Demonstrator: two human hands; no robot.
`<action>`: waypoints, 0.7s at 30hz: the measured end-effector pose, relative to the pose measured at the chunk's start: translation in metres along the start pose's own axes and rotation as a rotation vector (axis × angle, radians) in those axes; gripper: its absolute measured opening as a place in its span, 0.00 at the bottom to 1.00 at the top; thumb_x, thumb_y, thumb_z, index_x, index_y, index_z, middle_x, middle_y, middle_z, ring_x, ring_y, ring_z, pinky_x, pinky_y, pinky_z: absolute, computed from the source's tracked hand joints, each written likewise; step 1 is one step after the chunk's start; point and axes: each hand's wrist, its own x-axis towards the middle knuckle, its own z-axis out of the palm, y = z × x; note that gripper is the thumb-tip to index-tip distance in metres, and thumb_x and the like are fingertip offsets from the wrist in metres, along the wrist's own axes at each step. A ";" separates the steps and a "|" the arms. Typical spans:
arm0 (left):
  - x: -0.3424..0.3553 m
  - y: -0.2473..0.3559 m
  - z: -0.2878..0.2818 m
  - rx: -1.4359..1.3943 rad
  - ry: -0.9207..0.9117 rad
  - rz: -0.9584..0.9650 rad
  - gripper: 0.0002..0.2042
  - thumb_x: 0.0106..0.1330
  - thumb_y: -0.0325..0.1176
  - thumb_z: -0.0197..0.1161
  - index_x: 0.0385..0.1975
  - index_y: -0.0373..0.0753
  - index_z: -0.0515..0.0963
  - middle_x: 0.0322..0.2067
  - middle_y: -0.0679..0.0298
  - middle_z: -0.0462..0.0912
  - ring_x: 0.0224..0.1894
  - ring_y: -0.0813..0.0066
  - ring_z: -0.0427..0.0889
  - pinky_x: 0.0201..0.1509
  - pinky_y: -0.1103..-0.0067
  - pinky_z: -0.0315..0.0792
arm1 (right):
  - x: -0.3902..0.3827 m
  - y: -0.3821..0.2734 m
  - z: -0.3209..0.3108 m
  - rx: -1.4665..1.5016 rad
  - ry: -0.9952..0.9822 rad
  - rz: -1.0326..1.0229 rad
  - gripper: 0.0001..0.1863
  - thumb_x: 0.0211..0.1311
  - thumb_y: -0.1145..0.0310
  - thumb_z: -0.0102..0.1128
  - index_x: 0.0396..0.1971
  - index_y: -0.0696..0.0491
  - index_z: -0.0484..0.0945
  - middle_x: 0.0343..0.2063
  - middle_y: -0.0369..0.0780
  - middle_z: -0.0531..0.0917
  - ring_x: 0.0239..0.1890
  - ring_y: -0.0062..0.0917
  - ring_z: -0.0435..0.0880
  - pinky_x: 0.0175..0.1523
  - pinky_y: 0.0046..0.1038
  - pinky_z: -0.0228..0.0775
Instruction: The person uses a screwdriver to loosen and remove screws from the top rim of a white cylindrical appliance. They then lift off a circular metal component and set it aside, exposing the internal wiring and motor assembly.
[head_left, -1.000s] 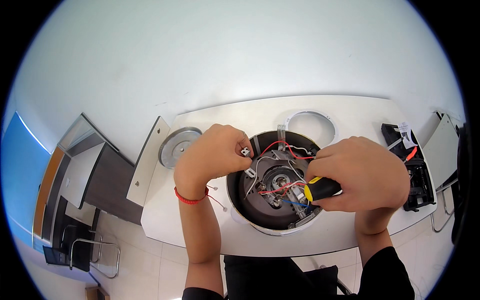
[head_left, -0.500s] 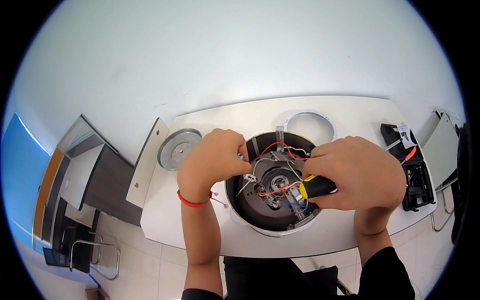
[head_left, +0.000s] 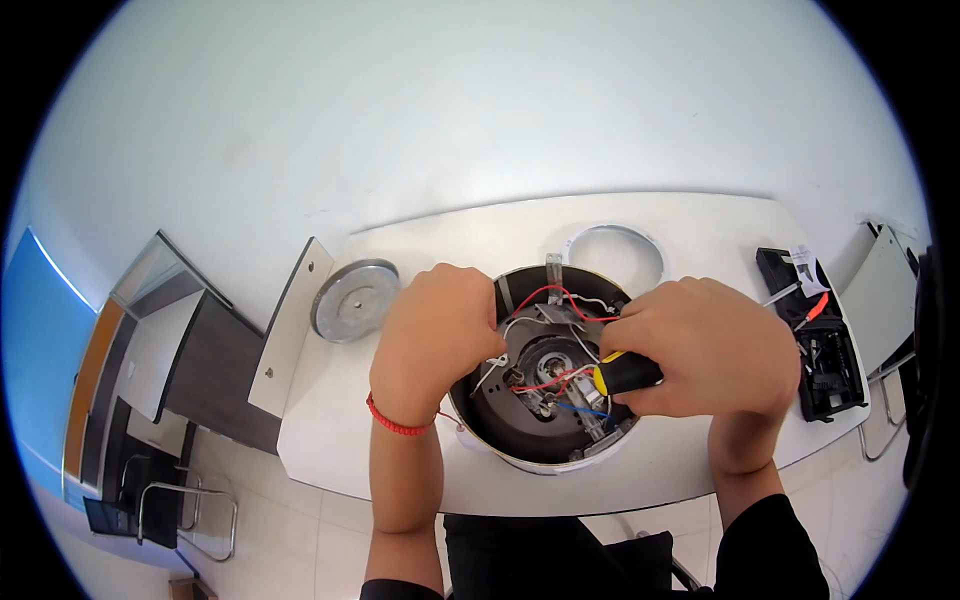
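An upturned round appliance housing with a dark inside stands on the table, its wiring exposed. Red wires, white wires and a blue wire run through it, around a round metal centre. My right hand, over the housing's right side, is closed around a black and yellow screwdriver; its tip is hidden. At the left rim, my left hand is closed, thumb and fingers together beside a small white connector. What those fingers hold is hidden.
Left of the housing lies a round metal cover. A pale ring rests behind it. On the right is an open black tool case with an orange-handled tool. The white table's front edge is close to me.
My left hand has shifted right and slightly down, covering more of the housing's left rim and the connector. My right hand has moved slightly left, still holding the screwdriver.
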 end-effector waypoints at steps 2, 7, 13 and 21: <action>-0.003 0.000 0.001 0.014 0.037 0.024 0.06 0.41 0.30 0.71 0.18 0.36 0.82 0.17 0.54 0.81 0.24 0.54 0.82 0.31 0.68 0.75 | 0.000 0.000 0.000 0.014 -0.025 0.011 0.15 0.48 0.59 0.75 0.32 0.52 0.84 0.24 0.42 0.84 0.32 0.42 0.86 0.36 0.40 0.75; 0.000 -0.009 0.000 -0.057 -0.066 -0.036 0.06 0.41 0.29 0.71 0.18 0.36 0.82 0.18 0.54 0.82 0.24 0.56 0.82 0.31 0.68 0.74 | 0.007 0.001 0.000 0.007 -0.113 0.053 0.15 0.49 0.59 0.75 0.34 0.51 0.85 0.24 0.43 0.86 0.31 0.43 0.86 0.37 0.40 0.75; 0.003 -0.008 -0.001 -0.009 -0.129 -0.072 0.05 0.42 0.29 0.71 0.19 0.37 0.82 0.20 0.55 0.83 0.26 0.56 0.84 0.31 0.68 0.75 | 0.006 0.018 -0.008 0.163 -0.037 -0.005 0.16 0.51 0.61 0.76 0.38 0.52 0.86 0.26 0.44 0.86 0.31 0.44 0.85 0.38 0.37 0.76; 0.000 0.000 0.016 0.189 -0.006 -0.105 0.06 0.41 0.30 0.72 0.21 0.41 0.84 0.23 0.58 0.86 0.29 0.54 0.85 0.34 0.67 0.77 | 0.073 0.042 0.020 0.118 0.579 -0.087 0.14 0.54 0.65 0.72 0.39 0.56 0.84 0.31 0.45 0.85 0.37 0.43 0.85 0.45 0.38 0.76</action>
